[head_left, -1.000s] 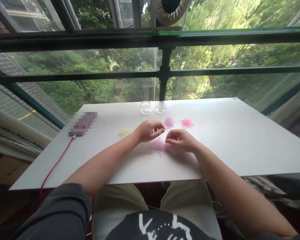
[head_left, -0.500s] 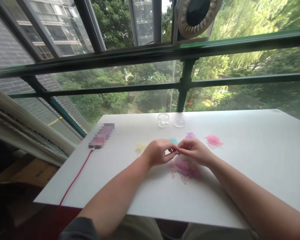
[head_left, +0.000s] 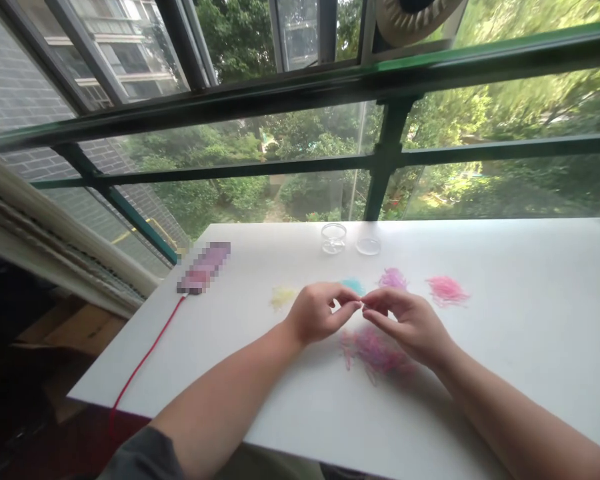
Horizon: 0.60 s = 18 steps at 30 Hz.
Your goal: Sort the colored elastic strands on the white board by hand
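Note:
My left hand (head_left: 323, 310) and my right hand (head_left: 407, 320) meet at their fingertips over the white table, each closed in a pinch. Whatever lies between the fingertips is too small to make out. Just below them is a mixed pile of thin pink and purple bands (head_left: 377, 350), partly covered by my right hand. Behind the hands sit smaller piles sorted by colour: yellow bands (head_left: 283, 297), blue bands (head_left: 353, 286), purple bands (head_left: 393, 279) and pink bands (head_left: 447, 291). My left hand partly overlaps the blue pile's near side.
A clear round container (head_left: 334, 240) stands near the table's far edge, beside a clear lid (head_left: 368, 247). At the left lies a blurred-out phone-like device (head_left: 205, 268) with a red cable (head_left: 147, 353) running off the near edge. A green railing (head_left: 230, 172) and windows rise behind the table.
The view has tilted and shifted slightly, so the piles to the right appear farther right. My right hand's fingers are a little more spread from its thumb; both hands remain together at the fingertips.

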{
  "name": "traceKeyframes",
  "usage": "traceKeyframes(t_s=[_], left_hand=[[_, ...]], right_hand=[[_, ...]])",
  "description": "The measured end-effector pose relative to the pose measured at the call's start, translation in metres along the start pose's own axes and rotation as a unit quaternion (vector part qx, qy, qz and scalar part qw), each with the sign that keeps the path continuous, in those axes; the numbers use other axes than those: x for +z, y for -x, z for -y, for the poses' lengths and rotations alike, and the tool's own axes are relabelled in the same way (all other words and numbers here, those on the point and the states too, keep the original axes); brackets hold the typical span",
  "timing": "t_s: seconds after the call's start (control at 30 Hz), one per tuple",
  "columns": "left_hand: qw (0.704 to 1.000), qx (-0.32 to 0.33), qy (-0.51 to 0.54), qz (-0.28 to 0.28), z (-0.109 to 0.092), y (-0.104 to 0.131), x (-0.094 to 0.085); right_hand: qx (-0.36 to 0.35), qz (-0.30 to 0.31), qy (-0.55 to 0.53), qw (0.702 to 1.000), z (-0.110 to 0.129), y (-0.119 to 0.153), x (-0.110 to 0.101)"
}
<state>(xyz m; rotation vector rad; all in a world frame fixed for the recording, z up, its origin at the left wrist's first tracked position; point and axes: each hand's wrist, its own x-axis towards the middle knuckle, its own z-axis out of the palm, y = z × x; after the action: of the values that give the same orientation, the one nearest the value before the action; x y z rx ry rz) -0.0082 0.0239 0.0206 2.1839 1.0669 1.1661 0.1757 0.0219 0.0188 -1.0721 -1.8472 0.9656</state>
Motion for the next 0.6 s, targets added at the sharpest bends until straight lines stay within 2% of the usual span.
traceKeyframes(t_s=[0.4,0.6], left_hand=[[1.000,-0.013,0.003,0.010,0.0037,-0.0013,0.0017],[1.000,-0.017,-0.002,0.012,0.0058,-0.0014,0.0007]], right_hand=[[-0.005,-0.044,0.049,0.998,-0.0029,-0.0015,-0.0014],[-0.009,-0.038,0.044,0.998,-0.0047,-0.0005,-0.0030]])
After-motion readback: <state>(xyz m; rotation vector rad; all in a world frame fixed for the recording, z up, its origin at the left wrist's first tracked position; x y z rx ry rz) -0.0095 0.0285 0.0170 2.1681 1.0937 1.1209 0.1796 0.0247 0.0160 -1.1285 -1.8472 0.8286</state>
